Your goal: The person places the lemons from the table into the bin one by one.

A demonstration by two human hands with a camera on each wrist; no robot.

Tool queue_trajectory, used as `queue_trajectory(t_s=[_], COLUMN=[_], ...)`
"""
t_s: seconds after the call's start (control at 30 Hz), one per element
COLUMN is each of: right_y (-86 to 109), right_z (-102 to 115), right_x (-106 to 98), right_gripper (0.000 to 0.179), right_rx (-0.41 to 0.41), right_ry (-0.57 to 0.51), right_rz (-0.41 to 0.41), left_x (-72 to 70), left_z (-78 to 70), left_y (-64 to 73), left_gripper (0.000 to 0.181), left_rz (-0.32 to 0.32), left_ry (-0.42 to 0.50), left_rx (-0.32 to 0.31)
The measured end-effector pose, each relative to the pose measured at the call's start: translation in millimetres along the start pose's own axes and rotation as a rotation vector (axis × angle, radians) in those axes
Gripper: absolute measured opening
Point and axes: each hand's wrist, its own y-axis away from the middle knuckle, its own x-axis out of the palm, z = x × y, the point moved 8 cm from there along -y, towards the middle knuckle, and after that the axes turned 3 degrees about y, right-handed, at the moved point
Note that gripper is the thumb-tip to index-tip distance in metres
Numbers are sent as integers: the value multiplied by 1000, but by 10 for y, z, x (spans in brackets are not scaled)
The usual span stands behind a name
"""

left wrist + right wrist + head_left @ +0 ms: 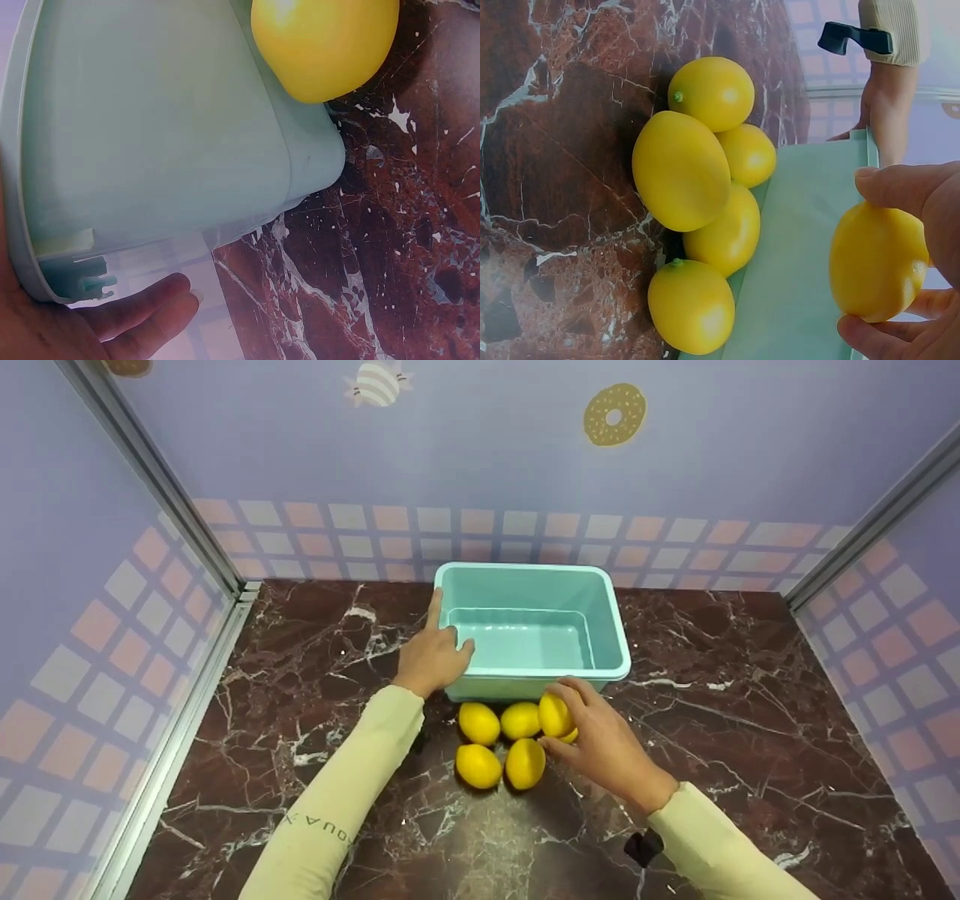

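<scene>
A pale teal plastic bin [536,673] stands on the dark marbled table. At its front left corner, my left hand [433,658] grips the rim, index finger stretched along the left side; in the left wrist view two fingers [146,311] reach under the rim outside. My right hand [606,744] holds a yellow lemon [877,262] between thumb and fingertips, raised by the bin's front right part. Below it, several more lemons [681,171] lie clustered against the bin's front, one mostly hidden by the held lemon in the head view. The bin's inside shows only its bare floor.
A patterned lilac back wall [495,450] rises close behind the bin. Side walls with metal corner rails [180,495] flank the marbled table [720,750]. A small black piece [643,847] sits at the right sleeve's cuff.
</scene>
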Motion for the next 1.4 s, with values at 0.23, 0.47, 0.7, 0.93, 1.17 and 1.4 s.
queue_trajectory(t_s=[0.23,0.47,0.7,0.93,1.17,1.4], right_y=[-22,-39,-65,-97,-131,-160], right_z=[0,20,10,33,45,53], right_x=[-12,-35,-54,-108,-148,-182], right_gripper=[68,69,67,68,66,67], right_rx=[13,-2,16,-3,-18,-29], right_ry=[5,3,-2,-10,-27,-40], right_rz=[3,-7,15,-6,-14,-31], left_x=[3,3,1,6,5,15], left_z=[-3,5,1,6,4,7], left_y=[0,-1,-1,-4,3,2], left_gripper=[47,45,45,45,47,49], left_rz=[1,-1,-8,-8,6,16], left_ry=[21,20,22,22,33,28], left_rx=[5,-1,5,12,9,2])
